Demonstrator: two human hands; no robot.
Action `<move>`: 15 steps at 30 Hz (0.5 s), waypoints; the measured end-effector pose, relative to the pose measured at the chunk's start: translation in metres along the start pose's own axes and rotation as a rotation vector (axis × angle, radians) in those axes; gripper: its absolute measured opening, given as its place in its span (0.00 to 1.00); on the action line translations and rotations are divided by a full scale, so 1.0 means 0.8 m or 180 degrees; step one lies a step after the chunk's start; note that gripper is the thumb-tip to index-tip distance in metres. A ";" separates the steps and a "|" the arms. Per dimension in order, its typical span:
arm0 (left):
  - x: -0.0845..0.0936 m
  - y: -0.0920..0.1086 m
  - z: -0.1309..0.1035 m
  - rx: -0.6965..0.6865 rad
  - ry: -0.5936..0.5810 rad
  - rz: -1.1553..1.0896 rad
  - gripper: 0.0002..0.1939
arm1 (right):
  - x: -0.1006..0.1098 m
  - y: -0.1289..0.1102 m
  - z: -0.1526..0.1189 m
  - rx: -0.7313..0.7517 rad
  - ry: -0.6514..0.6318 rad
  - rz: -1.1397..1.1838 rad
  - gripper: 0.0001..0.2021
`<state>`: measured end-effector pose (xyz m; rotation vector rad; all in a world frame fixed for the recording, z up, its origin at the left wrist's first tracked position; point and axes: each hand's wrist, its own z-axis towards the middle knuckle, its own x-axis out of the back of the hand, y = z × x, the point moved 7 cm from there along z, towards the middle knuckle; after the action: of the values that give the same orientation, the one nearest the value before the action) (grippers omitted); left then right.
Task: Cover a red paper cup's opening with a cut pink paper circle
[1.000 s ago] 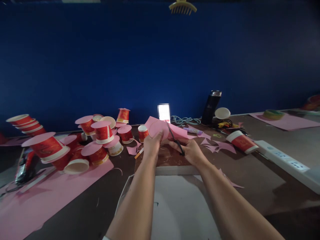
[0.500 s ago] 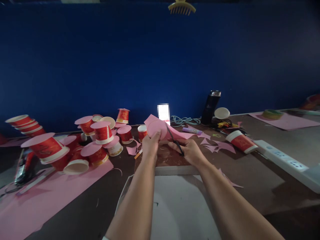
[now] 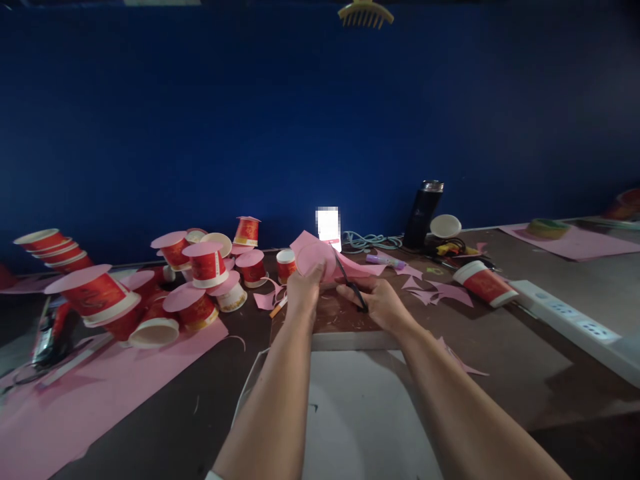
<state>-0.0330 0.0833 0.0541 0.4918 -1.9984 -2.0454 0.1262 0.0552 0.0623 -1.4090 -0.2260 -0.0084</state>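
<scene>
Near the middle of the head view, my left hand pinches a piece of pink paper that bears a round outline. My right hand grips black-handled scissors by their handles. The scissor blades point up and to the left, at the right side of the round shape. A strip of the pink paper stretches to the right beyond the blades. Both hands are above a brown surface sprinkled with small scraps.
Red paper cups, several topped with pink discs, crowd the left. Behind the hands stands a bright phone. To the right are a black bottle, a tipped cup, pink scraps and a white power strip.
The whole view has shifted very slightly. My left hand and the pink paper are a little further right; both hands keep their holds.
</scene>
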 end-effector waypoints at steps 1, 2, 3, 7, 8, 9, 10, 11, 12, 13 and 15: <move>0.000 0.003 -0.002 -0.0029 -0.0040 0.0148 0.18 | 0.000 -0.002 0.000 0.0007 0.0012 0.0018 0.24; 0.000 0.006 -0.003 -0.0066 -0.0064 0.0269 0.17 | 0.001 -0.004 -0.001 0.0010 0.0030 0.0032 0.24; 0.001 0.008 -0.004 -0.0102 -0.0082 0.0354 0.17 | 0.001 -0.006 -0.001 0.0012 0.0046 0.0037 0.24; -0.001 0.010 -0.003 -0.0224 -0.0198 0.0345 0.17 | 0.001 -0.011 -0.003 0.0075 0.0050 0.0081 0.22; -0.002 0.009 -0.003 -0.0260 -0.0227 0.0305 0.17 | 0.001 -0.010 -0.003 0.0077 0.0038 0.0102 0.22; -0.002 0.009 -0.002 -0.0286 -0.0233 0.0276 0.16 | 0.001 -0.009 -0.002 0.0074 0.0037 0.0115 0.21; -0.002 0.008 -0.001 -0.0304 -0.0225 0.0269 0.16 | 0.002 -0.007 -0.002 0.0060 0.0046 0.0113 0.21; -0.003 0.007 -0.001 -0.0315 -0.0212 0.0273 0.17 | 0.003 -0.005 -0.001 0.0033 0.0064 0.0094 0.21; -0.003 0.007 -0.001 -0.0309 -0.0215 0.0271 0.17 | 0.004 -0.003 -0.001 0.0006 0.0091 0.0063 0.21; -0.004 0.006 -0.001 -0.0291 -0.0218 0.0252 0.17 | 0.005 -0.002 -0.001 -0.0012 0.0120 0.0028 0.22; -0.005 0.006 -0.001 -0.0255 -0.0230 0.0158 0.16 | 0.006 -0.002 -0.001 -0.0041 0.0132 -0.0026 0.23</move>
<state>-0.0295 0.0837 0.0589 0.3536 -1.9390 -2.1318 0.1310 0.0545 0.0645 -1.4194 -0.1978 -0.0458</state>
